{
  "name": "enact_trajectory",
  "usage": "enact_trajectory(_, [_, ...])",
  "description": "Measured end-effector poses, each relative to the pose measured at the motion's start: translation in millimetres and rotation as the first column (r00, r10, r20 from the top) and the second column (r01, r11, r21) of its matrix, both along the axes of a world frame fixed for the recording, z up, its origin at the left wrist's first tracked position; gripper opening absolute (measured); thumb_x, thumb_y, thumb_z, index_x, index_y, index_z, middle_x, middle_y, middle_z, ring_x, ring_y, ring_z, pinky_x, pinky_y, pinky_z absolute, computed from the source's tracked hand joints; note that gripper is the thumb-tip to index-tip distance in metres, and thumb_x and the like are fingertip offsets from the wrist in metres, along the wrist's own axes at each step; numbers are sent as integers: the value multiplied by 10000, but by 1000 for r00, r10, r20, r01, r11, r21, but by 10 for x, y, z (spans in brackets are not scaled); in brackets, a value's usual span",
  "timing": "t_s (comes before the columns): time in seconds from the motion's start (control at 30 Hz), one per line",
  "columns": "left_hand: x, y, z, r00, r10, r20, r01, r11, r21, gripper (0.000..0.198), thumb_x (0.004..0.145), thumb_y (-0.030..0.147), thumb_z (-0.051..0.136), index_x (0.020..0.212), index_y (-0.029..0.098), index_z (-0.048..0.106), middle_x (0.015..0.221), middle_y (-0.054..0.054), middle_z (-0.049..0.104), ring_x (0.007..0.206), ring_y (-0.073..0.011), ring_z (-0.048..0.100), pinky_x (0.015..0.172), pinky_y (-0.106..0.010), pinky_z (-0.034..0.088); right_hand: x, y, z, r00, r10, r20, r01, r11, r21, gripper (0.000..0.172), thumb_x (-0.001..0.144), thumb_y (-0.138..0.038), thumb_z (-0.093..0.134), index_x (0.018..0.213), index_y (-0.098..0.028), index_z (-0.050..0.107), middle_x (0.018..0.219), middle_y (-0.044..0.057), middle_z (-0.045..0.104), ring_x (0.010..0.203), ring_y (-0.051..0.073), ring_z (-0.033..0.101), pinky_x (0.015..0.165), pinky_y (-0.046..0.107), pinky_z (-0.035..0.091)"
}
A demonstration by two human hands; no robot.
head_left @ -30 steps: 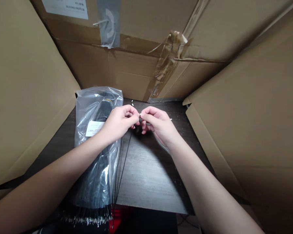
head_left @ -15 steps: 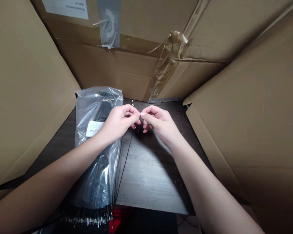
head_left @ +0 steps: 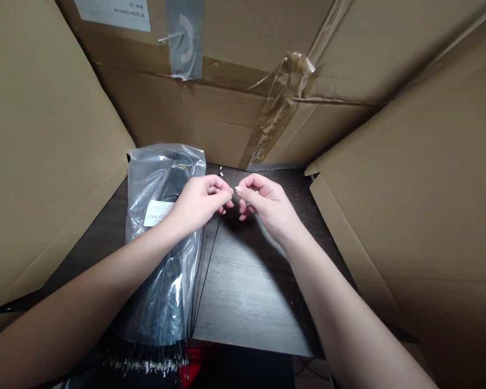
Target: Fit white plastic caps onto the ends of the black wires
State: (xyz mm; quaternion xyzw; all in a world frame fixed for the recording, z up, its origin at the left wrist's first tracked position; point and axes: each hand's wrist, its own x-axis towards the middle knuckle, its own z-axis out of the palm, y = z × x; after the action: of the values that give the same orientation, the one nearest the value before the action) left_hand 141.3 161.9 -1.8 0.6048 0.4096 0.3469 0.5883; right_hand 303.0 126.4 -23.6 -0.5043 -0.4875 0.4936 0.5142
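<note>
Cardboard [head_left: 218,113] flanks dark tabletop [head_left: 243,297]; left hand [head_left: 200,201] and forearm [head_left: 117,275] partly hide wire-filled bag [head_left: 154,310].

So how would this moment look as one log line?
left hand: pinched, contents unclear | right hand: pinching small white piece | clear bag of black wires: on dark table

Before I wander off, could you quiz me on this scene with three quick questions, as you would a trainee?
1. True or false: both hands rest flat on the tabletop.
2. Which fingertips hold the small white piece: A) the left's, B) the right's, C) neither's?
3. Fill in: the clear plastic bag of thin black strands bears a white ____.

Key:
1. False; the left hand and the right hand are both curled.
2. B.
3. Label.
</note>
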Motion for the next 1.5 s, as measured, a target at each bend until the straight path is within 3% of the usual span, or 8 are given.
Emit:
enact_trajectory(0.4, [-6, 12, -18, 998, -38, 46, 37, 999, 33, 101, 763, 63, 631, 692, 135, 630, 601, 13, 635, 528, -83, 566, 545, -204, 472, -6, -21, 9, 998, -15, 66, 14, 1000, 25, 296, 786, -430, 769, 778, -196, 588, 559, -48, 561, 505, 97, 529, 486, 222, 517])
enact_trajectory(0.57, [-4, 28, -4, 992, -56, 114, 69, 991, -111, 139, 830, 193, 681, 714, 126, 648, 658, -14, 676, 553, -81, 575, 582, -213, 478, 15, -2, 28, 999, -27, 47, 25, 999, 44, 391, 735, -513, 819, 766, -187, 606, 554, -49, 555, 494, 94, 526, 472, 229, 519])
enact_trajectory(0.73, [-32, 49, -5, 989, -114, 98, 134, 963, -234, 138, 844, 203, 687, 735, 117, 689, 708, -15, 693, 554, -58, 558, 588, -197, 448, 21, 1, 18, 999, -28, -28, 30, 997, 65, 402, 695, -508, 856, 753, -171, 643, 592, -33, 589, 490, 87, 526, 455, 229, 512])
enact_trajectory(1.17, [-38, 70, -49, 982, -151, 115, 166, 977, -134, 166, 860, 225, 684, 734, 130, 633, 696, 8, 628, 518, -47, 468, 523, -200, 349, 52, 15, -11, 986, 33, -165, -30, 999, 21, 354, 719, -444, 864, 930, -175, 774, 668, -6, 629, 559, 98, 529, 468, 232, 501])
enact_trajectory(1.5, [-33, 45, -23, 982, -165, 87, 172, 982, -80, 192, 788, 287, 757, 734, 125, 669, 681, 11, 628, 539, -57, 480, 539, -209, 370, 50, 7, 5, 972, 80, -221, -84, 996, -7, 333, 707, -450, 876, 858, -183, 749, 677, -8, 629, 559, 95, 530, 486, 235, 504])
